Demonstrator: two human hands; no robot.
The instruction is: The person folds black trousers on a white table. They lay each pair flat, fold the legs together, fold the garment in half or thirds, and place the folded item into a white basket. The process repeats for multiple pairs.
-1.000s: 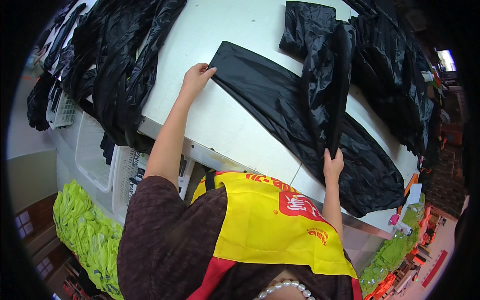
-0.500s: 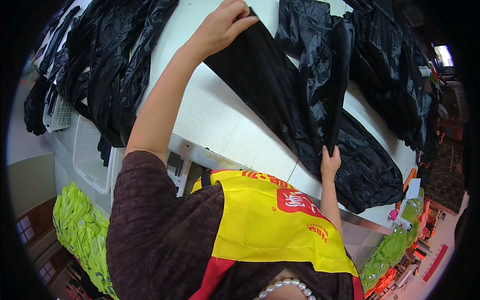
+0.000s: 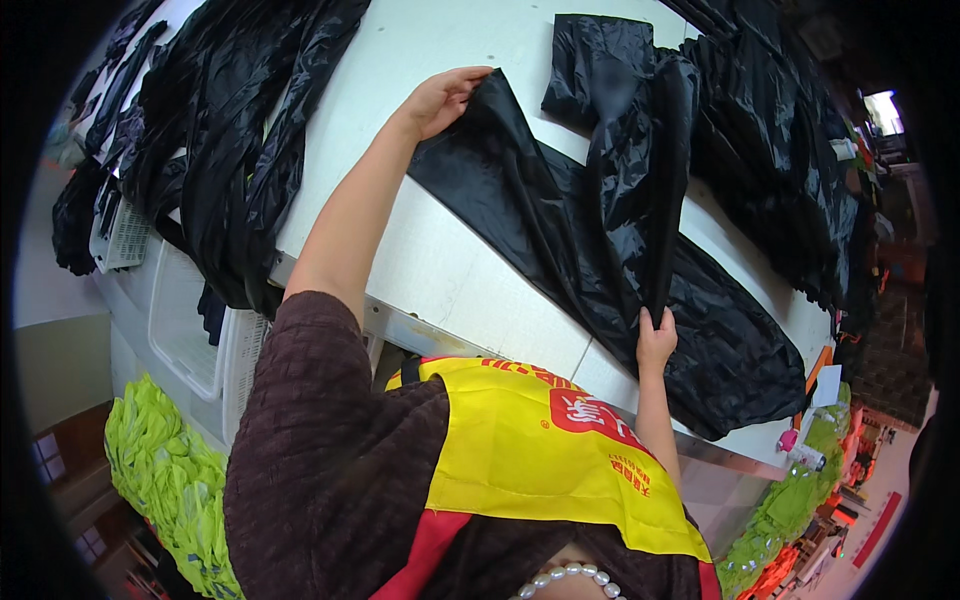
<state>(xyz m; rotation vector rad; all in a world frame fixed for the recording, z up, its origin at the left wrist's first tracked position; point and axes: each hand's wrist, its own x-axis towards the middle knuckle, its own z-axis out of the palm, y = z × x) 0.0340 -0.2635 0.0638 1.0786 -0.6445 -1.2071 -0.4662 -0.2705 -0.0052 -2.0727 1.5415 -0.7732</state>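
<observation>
A shiny black garment (image 3: 520, 190) with long, leg-like parts lies spread slantwise over the white table (image 3: 440, 255). My left hand (image 3: 443, 104) pinches a corner of its far left end, with the arm stretched out. At the near edge, my right hand (image 3: 656, 342) grips a gathered fold of the same cloth between thumb and fingers. From that fold one part runs away from me, and its end lies flat near the back of the table. Another part bulges out to the right of my right hand.
Heaped black garments (image 3: 230, 130) hang over the table's left side; more black garments (image 3: 770, 170) are piled at the right. White plastic crates (image 3: 185, 330) stand below at the left, near bright yellow-green cloth (image 3: 165, 480). A pink-capped bottle (image 3: 803, 452) is by the right corner.
My left hand has come nearer to me, drawing the garment's far left corner with it. That part now lies looser and folded. My right hand has kept its grip, shifting only slightly.
</observation>
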